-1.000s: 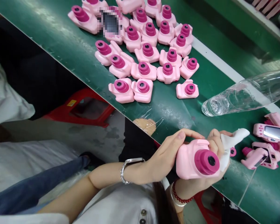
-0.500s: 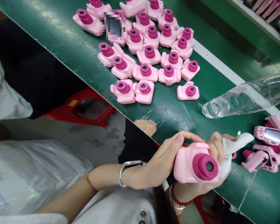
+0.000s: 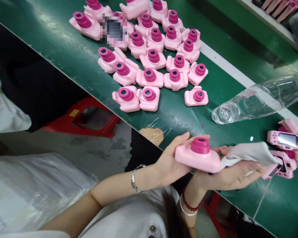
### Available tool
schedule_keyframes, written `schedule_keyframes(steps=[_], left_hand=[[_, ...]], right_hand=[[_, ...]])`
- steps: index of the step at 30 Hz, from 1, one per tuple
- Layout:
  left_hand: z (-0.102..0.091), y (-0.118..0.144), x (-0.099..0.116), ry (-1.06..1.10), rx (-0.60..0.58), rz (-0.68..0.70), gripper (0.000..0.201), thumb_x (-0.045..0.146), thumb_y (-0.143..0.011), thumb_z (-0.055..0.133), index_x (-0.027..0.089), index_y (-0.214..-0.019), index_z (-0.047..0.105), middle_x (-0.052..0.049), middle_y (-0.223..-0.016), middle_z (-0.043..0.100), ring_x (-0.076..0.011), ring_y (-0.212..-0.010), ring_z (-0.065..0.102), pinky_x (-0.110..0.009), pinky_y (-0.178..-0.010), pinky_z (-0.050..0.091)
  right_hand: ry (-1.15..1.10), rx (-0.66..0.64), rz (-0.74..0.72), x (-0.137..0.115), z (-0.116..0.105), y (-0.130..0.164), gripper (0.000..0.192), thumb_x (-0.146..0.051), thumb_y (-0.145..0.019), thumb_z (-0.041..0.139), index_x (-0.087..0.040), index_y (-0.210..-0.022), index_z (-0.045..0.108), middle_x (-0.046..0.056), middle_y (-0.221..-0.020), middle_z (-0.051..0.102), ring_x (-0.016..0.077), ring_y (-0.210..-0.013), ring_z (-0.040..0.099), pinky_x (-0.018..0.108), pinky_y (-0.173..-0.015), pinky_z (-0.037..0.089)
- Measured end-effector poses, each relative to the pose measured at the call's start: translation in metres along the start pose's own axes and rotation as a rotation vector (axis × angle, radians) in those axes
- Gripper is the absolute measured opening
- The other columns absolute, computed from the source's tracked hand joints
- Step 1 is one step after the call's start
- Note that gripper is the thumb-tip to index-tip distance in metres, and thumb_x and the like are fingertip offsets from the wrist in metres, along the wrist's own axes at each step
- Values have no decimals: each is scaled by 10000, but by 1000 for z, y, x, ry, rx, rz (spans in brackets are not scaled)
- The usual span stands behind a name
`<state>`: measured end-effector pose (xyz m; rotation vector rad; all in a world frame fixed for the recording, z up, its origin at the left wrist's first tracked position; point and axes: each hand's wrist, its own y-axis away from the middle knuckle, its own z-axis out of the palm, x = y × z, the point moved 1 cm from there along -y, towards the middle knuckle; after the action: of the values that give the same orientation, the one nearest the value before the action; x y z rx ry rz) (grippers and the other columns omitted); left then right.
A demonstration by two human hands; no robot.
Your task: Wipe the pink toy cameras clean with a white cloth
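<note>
Over the green belt's edge (image 3: 64, 56), left hand (image 3: 170, 162) gripping pink toy camera (image 3: 197, 157), right hand (image 3: 232, 177) open, palm-up under white cloth (image 3: 248, 153)

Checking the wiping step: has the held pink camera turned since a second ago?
Yes. The camera has tipped: its lens now points up like those lying on the belt, not toward the viewer.

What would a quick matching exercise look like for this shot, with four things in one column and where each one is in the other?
Things:
1. pink toy camera
2. white cloth
3. clear plastic bottle
4. red stool

Places:
A. lying on its side on the green belt
B. on the floor below the belt's edge
C. held by the left hand, lens up
D. draped over the open right hand

Pairs: 1-C, 2-D, 3-A, 4-B
</note>
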<state>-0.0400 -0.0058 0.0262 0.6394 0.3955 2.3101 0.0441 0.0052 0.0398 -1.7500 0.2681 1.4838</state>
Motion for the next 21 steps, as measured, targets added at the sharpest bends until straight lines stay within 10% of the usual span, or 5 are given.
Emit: schedule_keyframes(steps=[3,8,11,16,21], left_hand=[[-7,-7,6,115,1,-10,633,621,-801,614,216,-1285,570,-122,-1345,692,-316,-1284,647,-456,-1051,515],[-14,-13,22,0,-89,157,780,630,-665,713,264,-1332,543,-87,-1595,492,-334,-1518,416,-446,-1121,479],[-20,-16,29,-112,-112,189,890,592,-614,765,290,-1407,495,-118,-1495,587,-346,-1420,537,-482,-1128,468],[-31,-16,32,-225,-61,206,1064,517,-541,814,329,-1504,401,-111,-1338,684,-349,-1219,675,-534,-1006,543],[-31,-18,31,-338,-4,270,1134,787,-571,756,280,-1523,403,-122,-1338,685,-350,-1259,648,-475,-1010,557]], right_hand=[[155,130,-203,10,-7,3,184,-346,-1043,502,-342,-1039,685,-22,-772,559,163,-681,494,402,-674,397],[226,-344,-414,25,-28,5,137,-296,-1005,590,-285,-1036,723,-5,-763,643,183,-740,563,359,-700,452],[195,-411,-326,28,-35,7,133,-243,-995,585,-260,-1005,716,-9,-765,656,170,-704,585,326,-674,458],[191,-116,13,18,-33,-8,178,-349,-992,621,-226,-906,716,-21,-730,636,132,-628,541,270,-580,393],[212,-517,-97,11,-9,-16,149,-254,-1017,569,-226,-978,709,-19,-834,724,121,-707,653,246,-634,475]])
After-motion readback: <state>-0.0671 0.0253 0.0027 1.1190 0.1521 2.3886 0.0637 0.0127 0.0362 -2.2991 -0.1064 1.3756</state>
